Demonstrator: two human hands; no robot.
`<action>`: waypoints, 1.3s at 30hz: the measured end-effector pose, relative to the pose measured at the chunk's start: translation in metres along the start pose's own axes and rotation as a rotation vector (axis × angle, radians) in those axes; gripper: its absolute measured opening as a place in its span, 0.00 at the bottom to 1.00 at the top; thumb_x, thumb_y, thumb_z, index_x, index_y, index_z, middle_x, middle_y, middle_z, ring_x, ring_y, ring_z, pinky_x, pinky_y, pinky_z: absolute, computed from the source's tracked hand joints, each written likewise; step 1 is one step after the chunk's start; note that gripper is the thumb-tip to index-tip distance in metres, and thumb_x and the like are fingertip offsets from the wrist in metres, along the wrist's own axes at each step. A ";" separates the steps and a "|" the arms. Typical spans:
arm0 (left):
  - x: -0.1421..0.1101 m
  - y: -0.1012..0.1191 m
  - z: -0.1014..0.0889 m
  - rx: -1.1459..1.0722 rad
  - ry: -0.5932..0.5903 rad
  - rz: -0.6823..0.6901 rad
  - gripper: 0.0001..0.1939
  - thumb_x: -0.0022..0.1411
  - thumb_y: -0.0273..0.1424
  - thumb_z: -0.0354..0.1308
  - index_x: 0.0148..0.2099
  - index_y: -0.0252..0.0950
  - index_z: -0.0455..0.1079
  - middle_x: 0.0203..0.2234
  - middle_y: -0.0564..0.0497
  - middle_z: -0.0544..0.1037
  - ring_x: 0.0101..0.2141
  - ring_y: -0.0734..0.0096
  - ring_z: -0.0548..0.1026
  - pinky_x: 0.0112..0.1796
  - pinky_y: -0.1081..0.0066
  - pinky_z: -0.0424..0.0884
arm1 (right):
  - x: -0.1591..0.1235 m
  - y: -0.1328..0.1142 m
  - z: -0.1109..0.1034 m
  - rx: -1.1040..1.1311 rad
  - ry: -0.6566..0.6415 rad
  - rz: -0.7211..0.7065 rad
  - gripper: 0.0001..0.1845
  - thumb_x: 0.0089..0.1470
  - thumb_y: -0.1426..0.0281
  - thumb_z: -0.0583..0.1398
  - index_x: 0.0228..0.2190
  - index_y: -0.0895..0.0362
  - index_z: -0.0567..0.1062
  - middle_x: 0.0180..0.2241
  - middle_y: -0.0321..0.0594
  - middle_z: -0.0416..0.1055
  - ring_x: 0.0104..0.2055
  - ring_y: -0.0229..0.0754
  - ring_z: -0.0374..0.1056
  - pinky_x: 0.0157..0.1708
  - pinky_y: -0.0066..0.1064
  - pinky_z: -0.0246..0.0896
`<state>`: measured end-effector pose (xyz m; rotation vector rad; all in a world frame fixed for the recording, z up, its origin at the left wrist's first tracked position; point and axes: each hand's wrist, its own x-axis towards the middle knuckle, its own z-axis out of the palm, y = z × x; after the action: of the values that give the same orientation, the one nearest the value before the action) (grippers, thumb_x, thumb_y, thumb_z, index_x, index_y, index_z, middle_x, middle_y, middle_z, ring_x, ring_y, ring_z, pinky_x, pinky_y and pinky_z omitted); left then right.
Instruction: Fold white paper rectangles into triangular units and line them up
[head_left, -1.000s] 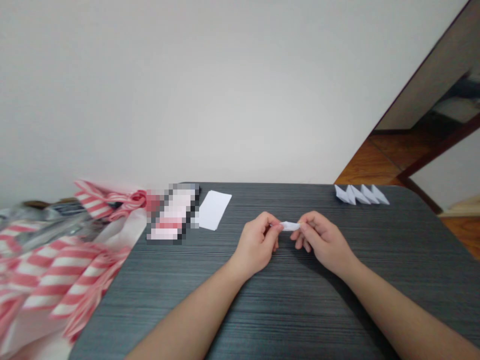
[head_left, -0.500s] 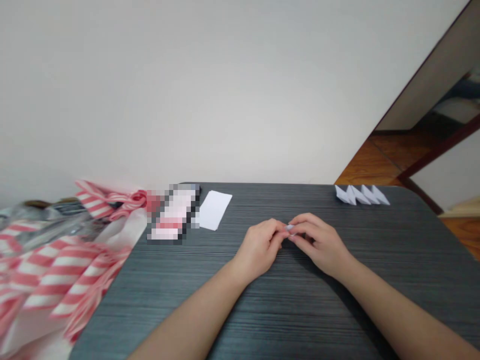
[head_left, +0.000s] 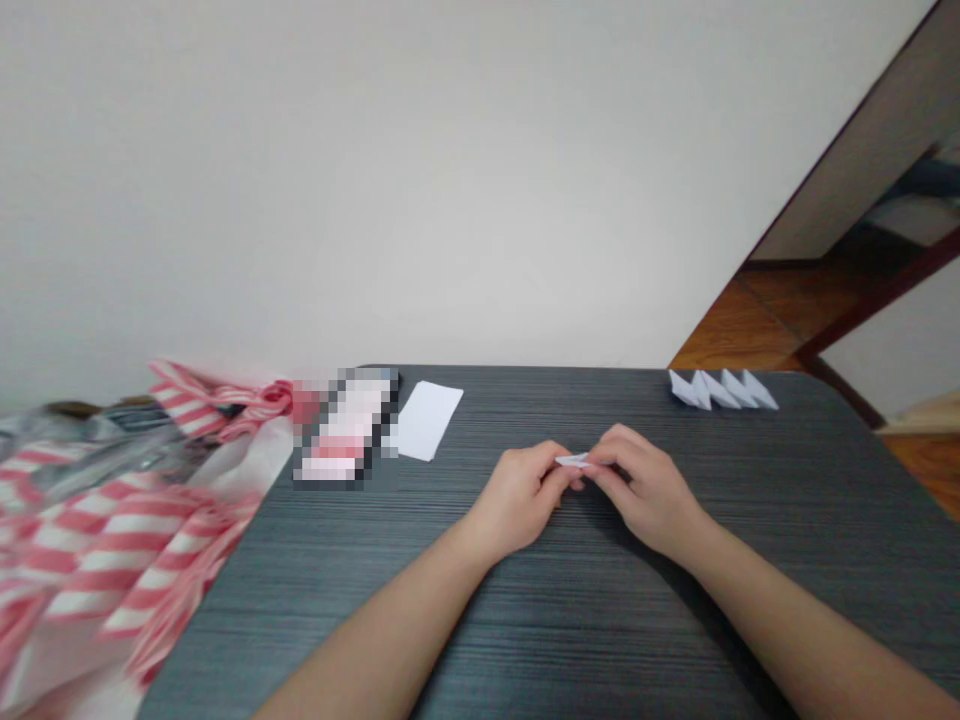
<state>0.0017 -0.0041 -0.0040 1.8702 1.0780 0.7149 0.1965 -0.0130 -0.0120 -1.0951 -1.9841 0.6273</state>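
A small folded piece of white paper point(head_left: 574, 461) is pinched between my two hands above the middle of the dark table point(head_left: 525, 630). My left hand point(head_left: 523, 498) is closed on its left end, with thumb and forefinger pressed together. From the other side, my right hand point(head_left: 641, 485) grips its right end between thumb and fingers. Much of the paper is hidden by the fingertips, so its full shape is unclear. At the table's far right stands a row of several folded white paper boats point(head_left: 724, 390), set close together.
Flat white paper sheets point(head_left: 429, 420) lie at the back left of the table. Beside them is a pixelated, phone-like object point(head_left: 349, 425). Red-and-white striped cloth point(head_left: 142, 540) is heaped left of the table. A pale wall point(head_left: 480, 200) rises behind the far edge.
My fingers have drawn slightly apart, and more of the folded paper shows between them, now as a flat, narrow shape. The other things on the table stay put.
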 end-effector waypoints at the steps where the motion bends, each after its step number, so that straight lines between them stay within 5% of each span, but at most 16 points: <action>1: 0.000 0.001 -0.001 -0.006 -0.005 -0.001 0.13 0.69 0.33 0.51 0.35 0.35 0.74 0.21 0.55 0.75 0.22 0.76 0.71 0.27 0.77 0.64 | -0.001 0.001 0.001 0.017 0.005 0.044 0.04 0.61 0.73 0.58 0.35 0.55 0.74 0.31 0.39 0.70 0.33 0.40 0.69 0.34 0.31 0.63; 4: -0.001 0.004 -0.001 -0.019 0.002 -0.005 0.14 0.68 0.33 0.51 0.34 0.35 0.74 0.19 0.55 0.74 0.21 0.77 0.69 0.26 0.78 0.62 | -0.001 0.002 0.002 0.076 -0.004 0.205 0.10 0.60 0.71 0.59 0.44 0.55 0.71 0.28 0.35 0.70 0.28 0.39 0.67 0.29 0.29 0.61; 6: -0.001 0.004 -0.001 -0.033 0.019 -0.012 0.14 0.68 0.33 0.51 0.33 0.34 0.74 0.19 0.55 0.74 0.21 0.78 0.68 0.25 0.78 0.61 | 0.000 0.001 0.000 0.078 -0.086 0.276 0.05 0.60 0.69 0.58 0.37 0.56 0.74 0.24 0.34 0.70 0.25 0.38 0.66 0.27 0.28 0.59; 9: -0.001 0.002 0.000 -0.049 0.030 -0.020 0.14 0.68 0.33 0.52 0.33 0.34 0.74 0.20 0.55 0.74 0.20 0.78 0.67 0.24 0.78 0.60 | 0.003 -0.003 -0.003 0.077 -0.169 0.327 0.11 0.61 0.69 0.56 0.28 0.56 0.74 0.20 0.33 0.68 0.22 0.37 0.64 0.25 0.27 0.56; 39: 0.001 -0.006 0.001 -0.198 -0.073 -0.101 0.10 0.64 0.34 0.56 0.34 0.34 0.72 0.25 0.51 0.79 0.23 0.77 0.71 0.25 0.78 0.63 | 0.002 -0.007 -0.007 0.012 -0.247 0.150 0.10 0.60 0.72 0.58 0.27 0.57 0.75 0.22 0.33 0.70 0.25 0.35 0.64 0.28 0.26 0.54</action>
<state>0.0006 -0.0023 -0.0097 1.6493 1.0098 0.6649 0.1977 -0.0142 -0.0021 -1.2154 -2.1152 0.8892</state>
